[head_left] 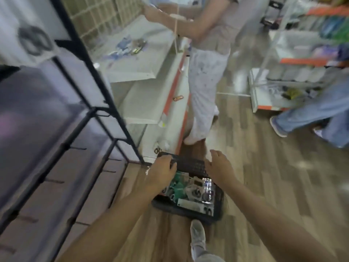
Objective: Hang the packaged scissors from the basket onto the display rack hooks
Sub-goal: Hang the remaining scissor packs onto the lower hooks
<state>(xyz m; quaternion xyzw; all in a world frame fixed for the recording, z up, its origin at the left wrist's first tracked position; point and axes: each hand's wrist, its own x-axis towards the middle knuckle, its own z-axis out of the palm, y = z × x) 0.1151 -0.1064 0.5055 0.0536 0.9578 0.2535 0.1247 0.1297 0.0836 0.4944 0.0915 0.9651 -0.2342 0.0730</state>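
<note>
A black basket sits on the wood floor beneath both hands, its near rim just ahead of the wearer's grey shoe. To the left of the left hand stands a black display rack whose short hooks jut out toward the aisle; its foot comes down just beside the basket's far left corner. Beyond the hands, a white shelf unit with an orange edge lines the left side, and a person in pale trousers stands close against it. To the right of the right hand the floor lies open as far as another shelf and a person in jeans.

The left hand's fingers curl over the far rim of the basket, gripping it. The right hand hovers over the far right rim, fingers loosely spread and holding nothing; whether it touches the rim is unclear through the blur.

The packaged scissors lie heaped inside the basket, below and between the two wrists.
</note>
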